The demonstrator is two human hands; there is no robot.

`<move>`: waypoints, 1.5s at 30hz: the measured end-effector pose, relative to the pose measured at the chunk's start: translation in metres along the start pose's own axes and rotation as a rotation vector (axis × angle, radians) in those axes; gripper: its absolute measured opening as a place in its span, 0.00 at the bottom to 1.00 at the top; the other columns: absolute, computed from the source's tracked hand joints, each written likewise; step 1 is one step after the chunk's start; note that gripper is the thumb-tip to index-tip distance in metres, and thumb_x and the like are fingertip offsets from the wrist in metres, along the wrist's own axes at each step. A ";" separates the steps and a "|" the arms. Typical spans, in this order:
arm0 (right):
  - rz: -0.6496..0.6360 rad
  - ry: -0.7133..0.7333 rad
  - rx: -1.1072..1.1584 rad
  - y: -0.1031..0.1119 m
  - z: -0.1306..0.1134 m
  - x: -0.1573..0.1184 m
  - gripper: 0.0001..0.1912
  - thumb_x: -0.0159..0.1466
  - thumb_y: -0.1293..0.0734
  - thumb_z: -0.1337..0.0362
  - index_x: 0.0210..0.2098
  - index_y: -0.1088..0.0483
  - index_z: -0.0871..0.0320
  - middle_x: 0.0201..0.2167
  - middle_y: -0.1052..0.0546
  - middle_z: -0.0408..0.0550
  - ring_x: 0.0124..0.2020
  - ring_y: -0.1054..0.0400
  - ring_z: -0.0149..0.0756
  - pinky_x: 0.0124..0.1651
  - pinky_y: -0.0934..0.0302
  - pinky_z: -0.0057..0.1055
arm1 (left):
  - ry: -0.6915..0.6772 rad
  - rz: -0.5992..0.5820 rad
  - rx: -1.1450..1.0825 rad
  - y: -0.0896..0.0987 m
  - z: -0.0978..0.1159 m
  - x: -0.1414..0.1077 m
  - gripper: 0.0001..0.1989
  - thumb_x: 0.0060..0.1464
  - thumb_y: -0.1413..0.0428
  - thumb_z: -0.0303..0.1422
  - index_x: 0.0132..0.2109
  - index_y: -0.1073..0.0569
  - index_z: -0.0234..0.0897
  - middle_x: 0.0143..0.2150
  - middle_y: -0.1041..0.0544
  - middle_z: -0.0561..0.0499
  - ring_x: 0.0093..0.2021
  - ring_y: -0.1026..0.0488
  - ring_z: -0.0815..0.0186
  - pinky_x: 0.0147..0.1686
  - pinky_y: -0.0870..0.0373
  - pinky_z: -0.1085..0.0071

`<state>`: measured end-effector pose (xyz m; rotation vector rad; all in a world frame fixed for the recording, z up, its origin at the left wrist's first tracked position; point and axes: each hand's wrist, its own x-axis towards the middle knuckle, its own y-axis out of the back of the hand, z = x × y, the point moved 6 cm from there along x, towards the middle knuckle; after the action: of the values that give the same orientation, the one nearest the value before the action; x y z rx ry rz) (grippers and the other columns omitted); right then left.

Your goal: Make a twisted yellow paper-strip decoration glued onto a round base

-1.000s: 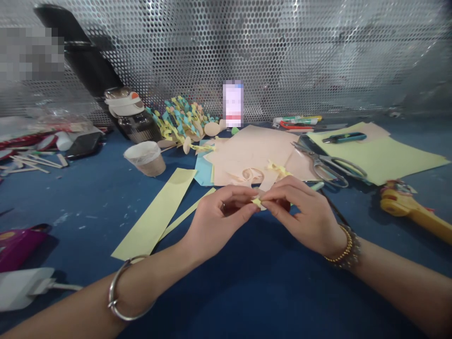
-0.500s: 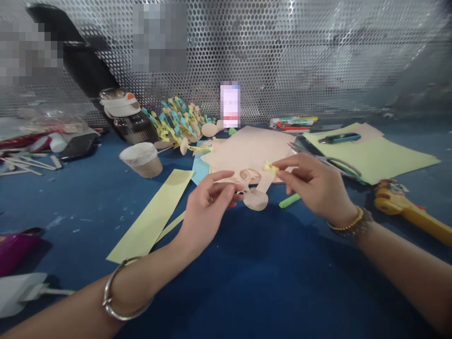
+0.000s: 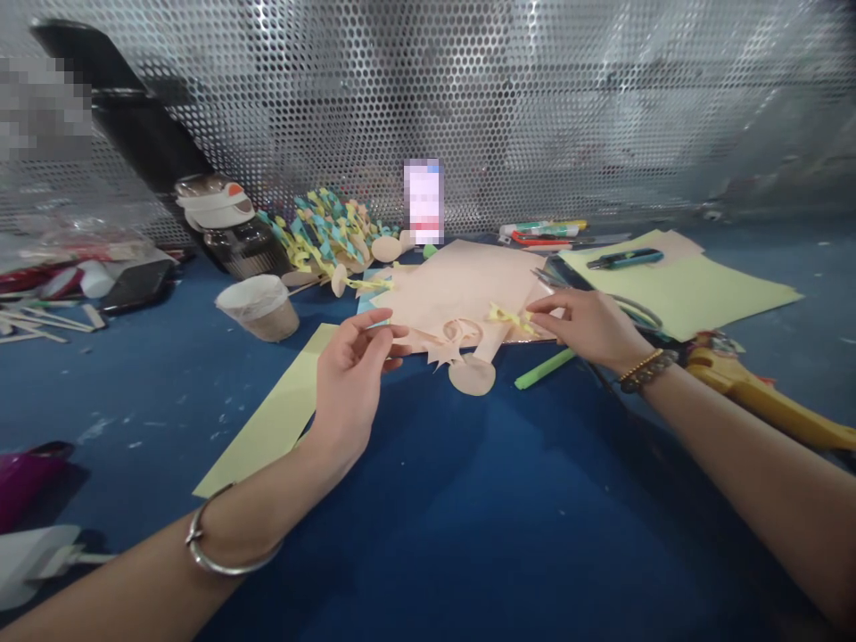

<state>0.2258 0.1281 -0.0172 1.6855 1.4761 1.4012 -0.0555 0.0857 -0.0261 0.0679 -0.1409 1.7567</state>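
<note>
Left hand (image 3: 350, 373) loosely curled, right hand (image 3: 589, 328) at yellow paper scraps (image 3: 509, 316), grips unclear; phone screen (image 3: 423, 201) blurred.

Perforated metal panel (image 3: 508, 98) across the rear; lit screen (image 3: 423, 203) upright in front. Rear left: slanted black cylinder (image 3: 134, 125), dark jar (image 3: 244, 250) with white lid beside it. Farther left, black slab (image 3: 139, 287) lying near pale sticks (image 3: 33, 325). Left edge: purple object (image 3: 27, 477), partly cut off; white adapter (image 3: 37, 557) with cable. Far right: yellow tool (image 3: 769, 401).
</note>
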 end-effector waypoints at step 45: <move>-0.023 0.341 -0.062 -0.004 -0.049 -0.016 0.13 0.62 0.37 0.61 0.43 0.26 0.56 0.43 0.25 0.49 0.42 0.31 0.41 0.43 0.37 0.36 | -0.639 -0.549 1.296 -0.006 0.021 0.009 0.13 0.60 0.54 0.35 0.46 0.28 0.40 0.48 0.26 0.50 0.50 0.32 0.59 0.49 0.36 0.62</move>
<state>0.1820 0.1017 -0.0093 1.4376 1.6031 1.7699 -0.0520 0.0931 -0.0043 1.4558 0.5301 0.9706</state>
